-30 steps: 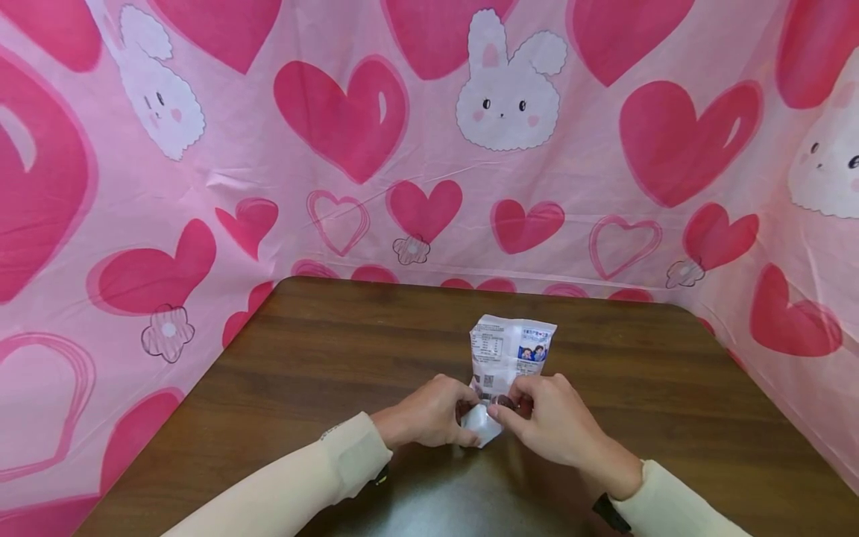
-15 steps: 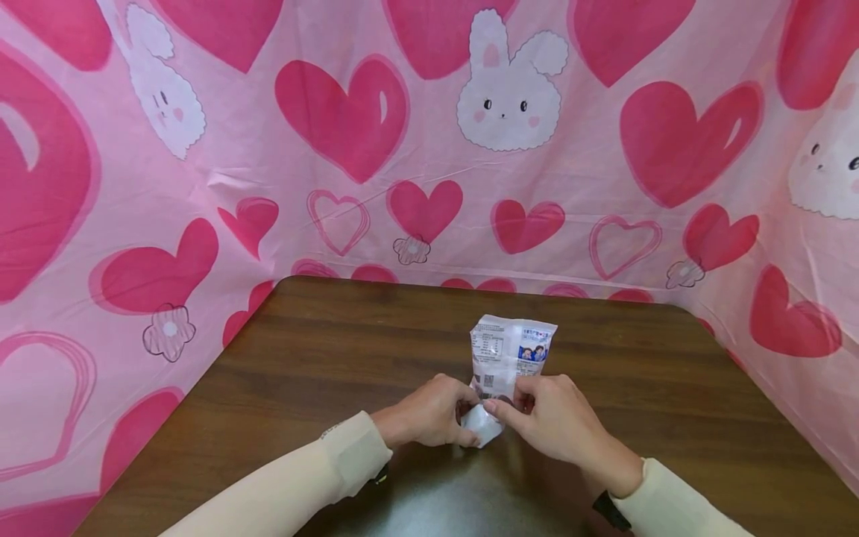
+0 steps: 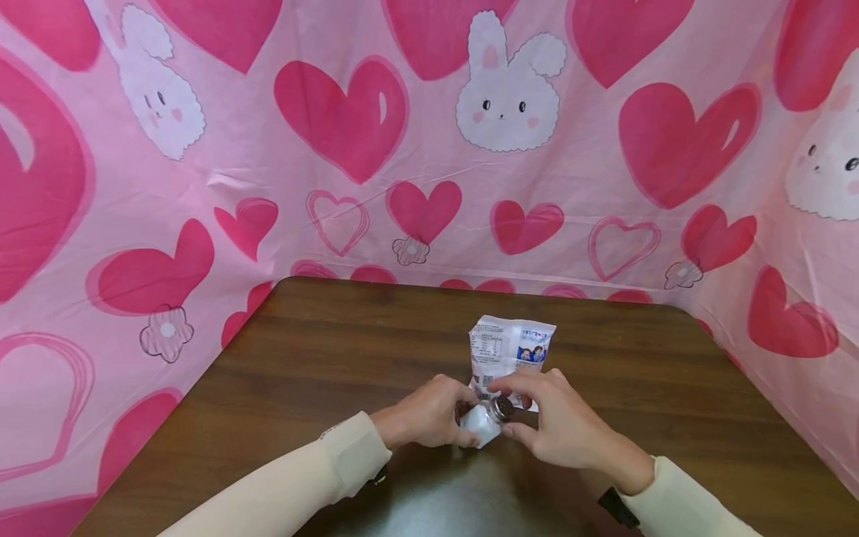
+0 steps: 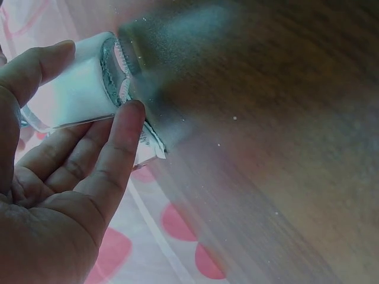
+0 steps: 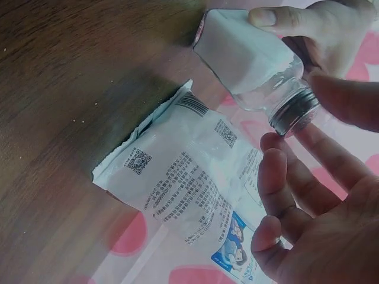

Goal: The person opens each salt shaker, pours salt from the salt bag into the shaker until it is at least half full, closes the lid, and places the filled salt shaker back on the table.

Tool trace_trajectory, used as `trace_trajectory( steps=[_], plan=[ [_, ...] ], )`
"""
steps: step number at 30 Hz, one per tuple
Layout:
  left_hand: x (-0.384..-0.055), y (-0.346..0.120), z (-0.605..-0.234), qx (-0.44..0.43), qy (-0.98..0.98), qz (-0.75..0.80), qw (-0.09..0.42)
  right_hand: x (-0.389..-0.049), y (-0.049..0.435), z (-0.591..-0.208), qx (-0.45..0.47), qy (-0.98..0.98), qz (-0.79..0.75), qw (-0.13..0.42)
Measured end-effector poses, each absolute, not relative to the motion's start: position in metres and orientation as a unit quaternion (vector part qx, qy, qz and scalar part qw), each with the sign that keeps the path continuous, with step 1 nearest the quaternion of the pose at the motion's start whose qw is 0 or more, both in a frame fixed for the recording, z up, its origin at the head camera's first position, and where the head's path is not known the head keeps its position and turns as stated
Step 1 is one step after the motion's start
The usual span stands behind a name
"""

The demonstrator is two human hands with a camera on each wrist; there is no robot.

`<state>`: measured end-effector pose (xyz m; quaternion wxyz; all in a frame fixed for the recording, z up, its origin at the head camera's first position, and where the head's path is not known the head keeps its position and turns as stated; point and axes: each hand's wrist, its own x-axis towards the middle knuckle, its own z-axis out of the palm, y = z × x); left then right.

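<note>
A clear glass salt shaker [image 3: 480, 425] full of white salt stands on the table, its perforated metal lid [image 3: 502, 407] toward the right hand. My left hand [image 3: 432, 412] grips the glass body from the side, thumb and fingers on opposite faces, as the left wrist view also shows. Around the lid, my right hand [image 3: 560, 418] has its thumb and index finger spread, with a gap between them and the metal in the head view. Seen from the right wrist, the lid [image 5: 295, 111] sits on the neck, fingertips right by its rim.
Just behind the shaker lies a white printed salt bag [image 3: 493, 344] with a barcode and QR codes. Tiny white grains dot the brown wooden table [image 3: 349, 335]. Pink heart-and-rabbit cloth [image 3: 429, 134] walls the table at the back and sides.
My right fingers have come off the lid and spread apart, so more of the lid shows. A half second ago they pinched it closely. The left hand and shaker have stayed put.
</note>
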<state>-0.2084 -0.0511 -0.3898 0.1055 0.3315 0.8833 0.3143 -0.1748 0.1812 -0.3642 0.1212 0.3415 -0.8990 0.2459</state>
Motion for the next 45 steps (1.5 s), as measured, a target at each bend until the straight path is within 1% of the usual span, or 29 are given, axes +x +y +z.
trace_trajectory(
  steps=[3,8,11,17,27,33,37,40,45],
  plan=[
    [-0.2085,-0.0506,-0.39,0.332,0.883,0.315,0.105,-0.175,0.1812,-0.3638,0.356,-0.894,0.24,0.13],
    [-0.2089,-0.0496,-0.3909,0.336,0.883,0.312,0.098,-0.1753,0.1805,-0.364,0.35,-0.896,0.236,0.138],
    [-0.2093,-0.0495,-0.3914,0.337,0.883,0.312,0.096,-0.1755,0.1796,-0.364,0.335,-0.903,0.237,0.13],
    [-0.21,-0.051,-0.3921,0.33,0.881,0.321,0.11,-0.1751,0.178,-0.3638,0.289,-0.921,0.237,0.108],
    [-0.21,-0.052,-0.3919,0.32,0.88,0.329,0.121,-0.1757,0.1751,-0.3668,0.265,-0.928,0.232,0.124],
    [-0.2106,-0.0525,-0.3917,0.314,0.879,0.334,0.129,-0.1755,0.1748,-0.3675,0.258,-0.926,0.251,0.112],
    [-0.211,-0.0522,-0.3918,0.319,0.879,0.333,0.125,-0.1754,0.1758,-0.3678,0.25,-0.931,0.24,0.116],
    [-0.2113,-0.0517,-0.3927,0.329,0.879,0.325,0.116,-0.1754,0.1775,-0.3685,0.26,-0.93,0.228,0.124],
    [-0.2113,-0.0508,-0.3932,0.331,0.88,0.322,0.111,-0.1766,0.1792,-0.3689,0.311,-0.914,0.228,0.124]
  ],
)
